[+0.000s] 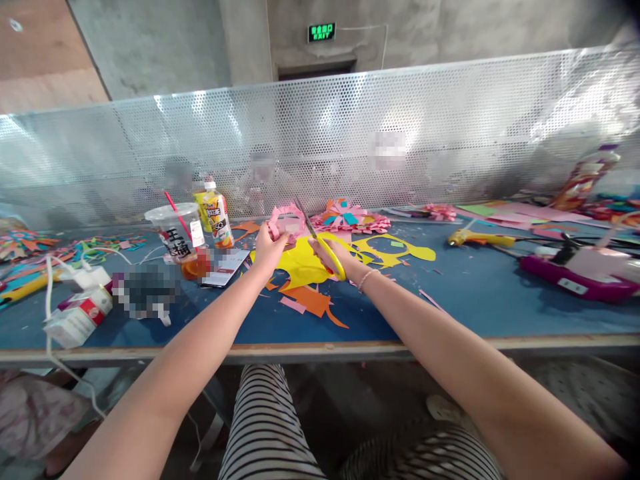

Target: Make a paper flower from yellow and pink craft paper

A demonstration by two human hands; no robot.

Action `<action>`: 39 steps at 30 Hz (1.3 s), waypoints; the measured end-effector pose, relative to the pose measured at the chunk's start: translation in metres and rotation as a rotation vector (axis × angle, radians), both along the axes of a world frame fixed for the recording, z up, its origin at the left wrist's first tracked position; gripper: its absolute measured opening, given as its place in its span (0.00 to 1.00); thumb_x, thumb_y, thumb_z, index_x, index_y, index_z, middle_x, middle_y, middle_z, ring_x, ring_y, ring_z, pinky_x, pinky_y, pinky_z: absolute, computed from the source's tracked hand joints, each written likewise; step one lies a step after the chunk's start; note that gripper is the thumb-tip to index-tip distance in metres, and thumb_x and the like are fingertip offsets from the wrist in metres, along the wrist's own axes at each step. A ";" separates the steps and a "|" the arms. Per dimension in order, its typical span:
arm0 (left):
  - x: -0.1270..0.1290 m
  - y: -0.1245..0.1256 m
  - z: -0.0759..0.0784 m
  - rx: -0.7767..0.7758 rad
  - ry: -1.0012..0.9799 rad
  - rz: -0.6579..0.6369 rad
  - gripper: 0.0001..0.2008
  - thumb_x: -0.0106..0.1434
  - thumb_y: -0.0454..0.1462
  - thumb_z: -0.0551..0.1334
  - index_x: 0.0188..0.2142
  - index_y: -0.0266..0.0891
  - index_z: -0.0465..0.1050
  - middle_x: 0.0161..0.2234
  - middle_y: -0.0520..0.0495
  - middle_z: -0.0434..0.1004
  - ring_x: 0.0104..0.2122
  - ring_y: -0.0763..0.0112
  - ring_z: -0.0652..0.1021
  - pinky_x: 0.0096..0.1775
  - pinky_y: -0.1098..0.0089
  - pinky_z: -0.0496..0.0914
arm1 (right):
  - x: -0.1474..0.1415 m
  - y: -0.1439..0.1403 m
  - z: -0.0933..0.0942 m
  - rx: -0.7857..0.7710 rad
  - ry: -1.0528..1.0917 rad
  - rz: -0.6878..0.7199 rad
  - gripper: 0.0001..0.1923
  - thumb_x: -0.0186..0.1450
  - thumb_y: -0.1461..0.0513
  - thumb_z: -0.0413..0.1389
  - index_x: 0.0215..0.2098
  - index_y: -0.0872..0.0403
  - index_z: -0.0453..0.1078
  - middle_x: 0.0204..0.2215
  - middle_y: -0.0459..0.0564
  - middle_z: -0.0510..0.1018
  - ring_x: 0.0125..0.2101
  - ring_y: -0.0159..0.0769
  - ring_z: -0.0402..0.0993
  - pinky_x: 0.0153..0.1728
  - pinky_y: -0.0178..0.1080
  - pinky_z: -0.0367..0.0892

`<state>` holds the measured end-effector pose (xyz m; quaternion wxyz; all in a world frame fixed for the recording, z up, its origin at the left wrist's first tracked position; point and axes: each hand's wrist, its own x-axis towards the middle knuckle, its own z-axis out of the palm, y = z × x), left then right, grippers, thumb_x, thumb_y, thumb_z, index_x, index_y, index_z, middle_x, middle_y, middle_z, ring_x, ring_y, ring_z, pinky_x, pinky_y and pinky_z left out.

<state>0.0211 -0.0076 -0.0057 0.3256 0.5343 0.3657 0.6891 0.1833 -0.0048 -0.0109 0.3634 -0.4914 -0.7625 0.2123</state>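
My left hand (pixel 267 250) pinches a folded pink paper piece (pixel 287 223) and holds it up over the blue table (pixel 470 293). My right hand (pixel 337 257) grips yellow-handled scissors (pixel 323 243); their blades point up and left and meet the pink paper's right edge. Under both hands lie yellow paper cut-outs (pixel 300 267) and orange scraps (pixel 310 300). A bracelet sits on my right wrist.
A lidded plastic cup with a red straw (pixel 175 230) and a small drink bottle (pixel 219 217) stand left of my hands. Pink paper flowers (pixel 345 219) lie behind them. A yellow glue gun (pixel 477 238) and a purple device (pixel 580 280) are at right. A perforated metal screen (pixel 450 127) backs the table.
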 end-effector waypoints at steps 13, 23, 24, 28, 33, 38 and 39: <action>-0.003 0.001 -0.001 0.014 0.037 0.042 0.13 0.50 0.33 0.60 0.33 0.40 0.57 0.28 0.52 0.69 0.27 0.70 0.76 0.31 0.62 0.74 | 0.000 -0.007 0.006 0.088 -0.104 -0.036 0.26 0.61 0.45 0.42 0.23 0.57 0.67 0.23 0.52 0.73 0.26 0.35 0.69 0.27 0.34 0.59; -0.004 -0.001 0.001 0.016 0.076 0.122 0.12 0.51 0.33 0.60 0.34 0.40 0.58 0.30 0.52 0.66 0.28 0.72 0.75 0.31 0.65 0.74 | 0.006 -0.011 0.016 0.022 -0.091 -0.037 0.27 0.57 0.43 0.45 0.21 0.58 0.65 0.19 0.49 0.69 0.21 0.31 0.63 0.20 0.32 0.53; -0.004 -0.002 0.001 0.024 0.085 0.131 0.12 0.51 0.32 0.60 0.34 0.40 0.58 0.30 0.52 0.66 0.28 0.72 0.75 0.30 0.66 0.74 | 0.007 -0.011 0.017 0.011 -0.085 -0.038 0.27 0.57 0.42 0.45 0.21 0.58 0.64 0.17 0.48 0.67 0.20 0.29 0.62 0.19 0.32 0.51; -0.005 -0.002 0.002 0.050 0.097 0.126 0.11 0.52 0.33 0.60 0.34 0.40 0.58 0.29 0.52 0.65 0.27 0.73 0.75 0.29 0.68 0.74 | 0.010 -0.005 0.015 0.047 -0.071 -0.028 0.29 0.54 0.40 0.45 0.19 0.57 0.63 0.15 0.44 0.62 0.18 0.27 0.57 0.18 0.32 0.49; -0.009 0.001 0.000 0.066 0.110 0.154 0.11 0.52 0.34 0.61 0.34 0.40 0.60 0.29 0.51 0.65 0.28 0.71 0.76 0.29 0.68 0.74 | 0.012 0.001 0.014 0.021 -0.063 -0.030 0.30 0.52 0.38 0.46 0.18 0.57 0.62 0.15 0.44 0.61 0.18 0.27 0.56 0.18 0.32 0.48; -0.012 0.008 -0.005 0.065 0.085 0.160 0.12 0.52 0.37 0.61 0.36 0.40 0.60 0.29 0.51 0.66 0.27 0.72 0.75 0.28 0.69 0.74 | 0.013 0.002 0.012 0.002 -0.038 -0.055 0.29 0.52 0.39 0.46 0.20 0.57 0.63 0.16 0.45 0.63 0.19 0.28 0.58 0.18 0.32 0.50; -0.012 0.009 -0.006 0.062 0.079 0.157 0.12 0.52 0.37 0.61 0.36 0.41 0.60 0.30 0.51 0.66 0.27 0.72 0.75 0.28 0.69 0.73 | 0.014 0.003 0.010 -0.004 -0.010 -0.048 0.29 0.53 0.39 0.45 0.21 0.57 0.64 0.17 0.45 0.64 0.19 0.28 0.58 0.18 0.31 0.50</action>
